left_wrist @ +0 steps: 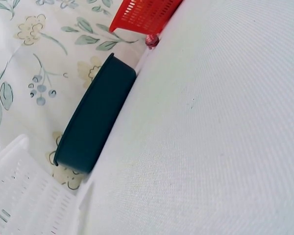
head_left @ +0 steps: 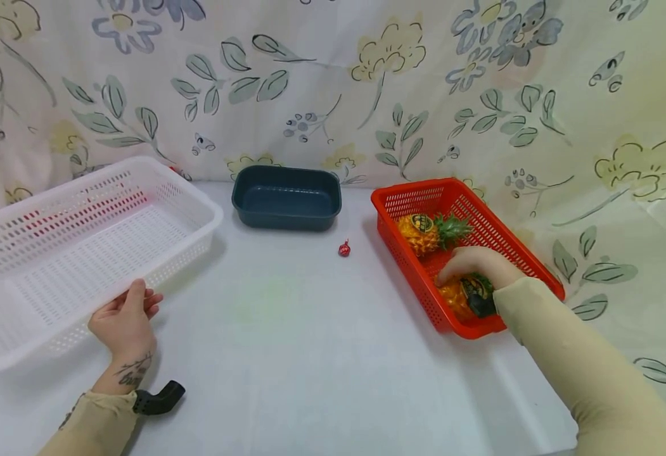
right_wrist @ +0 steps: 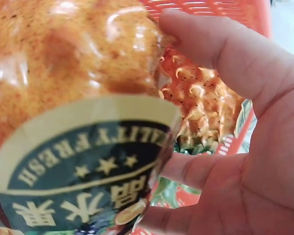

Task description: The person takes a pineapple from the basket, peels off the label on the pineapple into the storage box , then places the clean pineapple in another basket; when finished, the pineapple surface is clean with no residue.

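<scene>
In the head view, my left hand (head_left: 124,320) pinches the near rim of a white plastic basket (head_left: 187,244), thumb over the edge. Only a sliver of that hand shows at the left wrist view's edge. My right hand (head_left: 483,265) reaches into a red basket (head_left: 407,269) and grips a pineapple (head_left: 454,297) at its near end. The right wrist view shows this pineapple (right_wrist: 63,54) in shiny clear wrap with a dark printed label, thumb on one side and fingers partly hidden behind it. Another labelled pineapple (head_left: 421,234) with a green crown lies farther back in the red basket.
A dark teal tub (head_left: 287,220) stands at the back between the baskets, by the flowered cloth (head_left: 321,82). A small red trinket (head_left: 345,248) lies in front of it on the white tabletop (head_left: 287,354). Red shows through the white basket's far wall.
</scene>
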The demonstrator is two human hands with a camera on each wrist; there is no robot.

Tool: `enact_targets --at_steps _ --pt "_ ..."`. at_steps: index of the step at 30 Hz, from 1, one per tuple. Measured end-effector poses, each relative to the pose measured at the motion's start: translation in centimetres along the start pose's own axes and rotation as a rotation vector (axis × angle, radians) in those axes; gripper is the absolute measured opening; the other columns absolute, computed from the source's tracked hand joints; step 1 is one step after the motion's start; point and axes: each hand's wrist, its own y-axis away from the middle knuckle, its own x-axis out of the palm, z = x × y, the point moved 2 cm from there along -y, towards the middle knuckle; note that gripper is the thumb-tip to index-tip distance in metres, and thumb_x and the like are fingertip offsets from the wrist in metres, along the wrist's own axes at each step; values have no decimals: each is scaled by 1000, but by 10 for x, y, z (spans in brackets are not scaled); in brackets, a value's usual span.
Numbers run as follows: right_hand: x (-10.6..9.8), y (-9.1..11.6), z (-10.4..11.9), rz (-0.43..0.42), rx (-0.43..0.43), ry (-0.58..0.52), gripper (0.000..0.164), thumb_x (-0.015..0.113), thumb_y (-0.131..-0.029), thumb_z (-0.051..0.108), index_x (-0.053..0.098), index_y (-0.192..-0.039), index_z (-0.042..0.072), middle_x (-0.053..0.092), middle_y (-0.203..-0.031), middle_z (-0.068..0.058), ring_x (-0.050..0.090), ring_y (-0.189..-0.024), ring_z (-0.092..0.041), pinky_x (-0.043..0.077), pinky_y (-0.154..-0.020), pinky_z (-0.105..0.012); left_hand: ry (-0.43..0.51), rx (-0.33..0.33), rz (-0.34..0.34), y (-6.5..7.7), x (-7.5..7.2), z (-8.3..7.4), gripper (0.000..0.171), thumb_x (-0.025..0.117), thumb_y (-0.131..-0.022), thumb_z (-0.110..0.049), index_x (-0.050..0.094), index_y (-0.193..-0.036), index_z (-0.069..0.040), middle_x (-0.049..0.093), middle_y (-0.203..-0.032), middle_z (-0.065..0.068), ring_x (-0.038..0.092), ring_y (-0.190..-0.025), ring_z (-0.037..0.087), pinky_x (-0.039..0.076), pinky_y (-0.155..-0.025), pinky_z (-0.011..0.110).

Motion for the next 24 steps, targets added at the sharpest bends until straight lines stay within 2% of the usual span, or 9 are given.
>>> enact_targets --at_steps 3,8,10,12,15,16,19,22,24 --pt "1 -2 1 8 5 41 106 72 -62 45 11 -138 3 29 -123 -26 33 -104 -40 41 -76 -49 0 36 7 -2 -2 4 26 73 -68 -13 63 -80 8 61 -58 7 59 -44 14 44 -37 19" --pt "4 -2 4 29 16 115 100 73 -60 44 24 -133 -1 37 -116 -25 39 -99 -37 43 -74 -45 -7 63 18 -13 -10 18 32 74 -68 -15 63 -83 11 62 -61 11 60 -46 17 44 -37 20" --pt "6 0 3 32 79 67 96 74 -59 44 29 -129 -1 39 -111 -23 41 -96 -35 46 -69 -41 -9 68 18 -18 -14 24 34 75 -66 -16 63 -84 11 62 -63 13 60 -46 18 45 -38 21" --pt "8 1 1 21 168 -20 97 76 -56 44 27 -127 0 38 -108 -22 41 -94 -35 47 -66 -39 -12 76 18 -22 -17 29 35 75 -65 -17 63 -84 11 62 -64 13 60 -47 18 45 -38 21" --pt "10 2 0 10 218 -55 95 77 -56 44 28 -123 -1 38 -106 -22 42 -93 -34 48 -64 -38 -16 85 24 -20 -16 27 34 74 -67 -16 62 -83 11 62 -63 13 60 -47 18 45 -38 21" --pt "10 2 0 10 215 -55 98 77 -56 43 26 -127 0 37 -107 -23 41 -93 -35 48 -64 -39 -17 87 24 -19 -14 25 33 74 -68 -15 62 -83 11 62 -63 13 60 -46 18 45 -38 21" --pt "9 0 1 22 118 36 100 76 -58 43 24 -134 5 36 -112 -25 40 -95 -36 47 -65 -38 -11 101 21 -13 -11 19 29 72 -69 -13 62 -80 12 61 -61 11 59 -45 17 44 -38 20" --pt "9 -1 2 17 67 59 104 76 -58 41 17 -138 9 33 -119 -26 37 -98 -37 46 -66 -39 -5 111 13 -9 -6 14 25 72 -70 -11 62 -78 11 61 -58 9 58 -44 15 44 -37 19" --pt "9 -2 3 7 46 73 104 76 -58 39 18 -138 8 32 -121 -26 38 -98 -37 46 -66 -40 3 104 13 -6 -4 10 18 70 -71 -8 63 -75 8 61 -58 9 58 -43 15 43 -37 19"
